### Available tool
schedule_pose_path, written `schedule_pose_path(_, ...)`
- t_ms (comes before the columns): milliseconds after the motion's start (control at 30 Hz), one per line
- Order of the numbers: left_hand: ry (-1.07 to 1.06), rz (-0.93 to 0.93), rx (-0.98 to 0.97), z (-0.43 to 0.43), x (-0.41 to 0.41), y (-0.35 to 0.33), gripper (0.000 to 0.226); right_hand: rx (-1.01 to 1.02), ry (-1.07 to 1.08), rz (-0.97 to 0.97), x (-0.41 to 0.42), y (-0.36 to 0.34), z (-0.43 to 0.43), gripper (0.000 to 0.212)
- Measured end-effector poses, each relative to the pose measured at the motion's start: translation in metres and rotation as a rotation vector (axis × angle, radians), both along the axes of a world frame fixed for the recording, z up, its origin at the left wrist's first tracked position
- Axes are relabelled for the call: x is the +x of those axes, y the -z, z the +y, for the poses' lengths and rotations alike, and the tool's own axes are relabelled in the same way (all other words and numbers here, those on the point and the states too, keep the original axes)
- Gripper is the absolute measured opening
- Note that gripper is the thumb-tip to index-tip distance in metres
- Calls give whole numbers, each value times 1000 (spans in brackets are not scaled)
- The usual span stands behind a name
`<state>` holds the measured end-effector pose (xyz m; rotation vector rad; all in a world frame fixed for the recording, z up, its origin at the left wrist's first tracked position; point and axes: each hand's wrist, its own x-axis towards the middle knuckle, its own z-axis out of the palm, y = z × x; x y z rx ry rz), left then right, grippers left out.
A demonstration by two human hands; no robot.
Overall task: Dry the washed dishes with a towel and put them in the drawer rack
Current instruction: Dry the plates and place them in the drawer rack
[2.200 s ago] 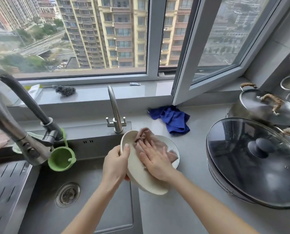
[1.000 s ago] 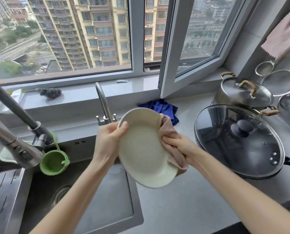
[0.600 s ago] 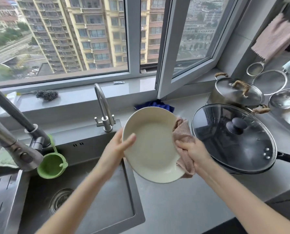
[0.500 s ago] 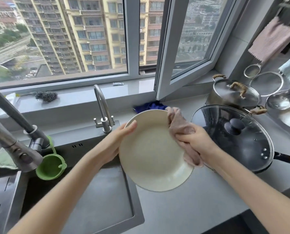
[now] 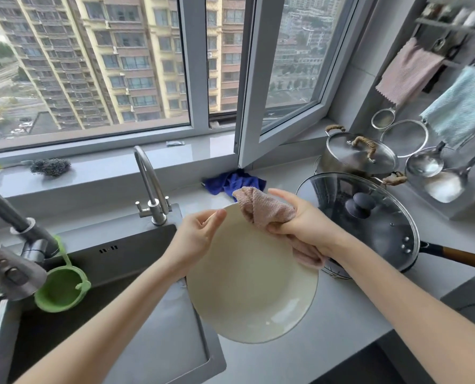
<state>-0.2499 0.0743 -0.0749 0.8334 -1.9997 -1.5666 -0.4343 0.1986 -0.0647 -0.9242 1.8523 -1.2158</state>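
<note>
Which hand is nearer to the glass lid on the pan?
Right. The right hand, gripping the pink towel at the plate rim, is just beside the glass lid; the left hand holds the plate's opposite rim, over the sink edge.

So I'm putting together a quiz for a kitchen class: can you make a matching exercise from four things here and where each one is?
Things:
1 plate
2 pink towel
3 blue cloth
4 green cup

Places:
A hanging from the faucet over the sink
B bunched in the right hand
C lying on the counter
D held at its rim by the left hand

Pairs: 1-D, 2-B, 3-C, 4-A
</note>
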Motion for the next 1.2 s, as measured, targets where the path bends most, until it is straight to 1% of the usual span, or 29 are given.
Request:
schedule_pose_path(67, -3, -32, 6, 3, 3, 5, 37, 18, 29, 19, 1, 7, 10, 88)
schedule_pose_path(133, -87, -39, 67, 4, 5, 9, 41, 12, 106, 28, 7, 16, 24, 88)
schedule_pose_path(233, -272, 55, 290, 1, 6, 13, 40, -101, 367, -57, 34, 35, 40, 85)
schedule_pose_path(300, -293, 96, 359, 4, 4, 15, 40, -155, 529, -23, 49, 41, 44, 85)
schedule_pose_path(333, -309, 100, 375, 7, 3, 16, 41, -154, 554, 40, 55, 40, 46, 84)
schedule_pose_path(367, -328, 98, 393, 10, 1, 17, 41, -119, 546, 166, 57, 41, 47, 83)
schedule_pose_path(400, -342, 91, 402, 13, 0, 16, 39, -59, 508, 384, 58, 39, 48, 81)
schedule_pose_path(433, -342, 88, 404, 16, -1, 16, 39, 0, 454, 659, 57, 40, 47, 80)
schedule_pose_path(467, -318, 88, 395, 18, -2, 16, 40, 29, 357, 936, 54, 39, 44, 80)
schedule_pose_path(500, -284, 86, 383, 19, -4, 15, 41, 56, 214, 1125, 51, 40, 38, 77)
schedule_pose_path(533, -251, 85, 364, 21, -6, 14, 43, 103, 39, 1177, 49, 41, 30, 75)
schedule_pose_path(567, -230, 92, 350, 23, -10, 11, 42, 165, -134, 1125, 52, 38, 21, 74)
schedule_pose_path(600, -224, 102, 347, 24, -13, 11, 39, 237, -286, 1007, 61, 36, 13, 73)
schedule_pose_path(633, -228, 101, 362, 25, -16, 10, 36, 270, -388, 906, 72, 38, 7, 75)
schedule_pose_path(667, -237, 84, 386, 25, -18, 9, 36, 247, -425, 861, 85, 38, 3, 78)
schedule_pose_path(733, -244, 34, 402, 22, -15, 7, 42, 153, -470, 852, 110, 36, 8, 79)
schedule_pose_path(800, -243, -19, 331, 14, -8, 9, 43, 88, -613, 866, 116, 41, 31, 65)
schedule_pose_path(833, -239, -31, 283, 11, -5, 11, 41, 63, -681, 910, 109, 48, 45, 56)
schedule_pose_path(867, -236, -32, 247, 7, -1, 13, 39, 37, -693, 1013, 96, 58, 60, 49)
schedule_pose_path(900, -234, -26, 229, 4, 2, 15, 38, 40, -653, 1132, 80, 67, 72, 46)
schedule_pose_path(933, -232, -20, 224, 2, 4, 17, 39, 107, -579, 1212, 63, 75, 76, 49)
schedule_pose_path(967, -226, -24, 213, 2, 3, 18, 41, 203, -501, 1246, 48, 78, 72, 55)
schedule_pose_path(1000, -215, -33, 196, 5, 1, 18, 44, 251, -434, 1272, 36, 81, 61, 60)
schedule_pose_path(1033, -195, -39, 182, 9, -3, 17, 47, 250, -393, 1249, 30, 82, 42, 62)
schedule_pose_path(1067, -186, -41, 181, 13, -8, 16, 46, 216, -365, 1178, 31, 77, 22, 62)
schedule_pose_path(1133, -208, -40, 210, 14, -19, 9, 38, 89, -317, 1019, 49, 70, -13, 57)
schedule_pose_path(1200, -240, -45, 203, 5, -28, 1, 41, -32, -329, 818, 81, 63, -23, 60)
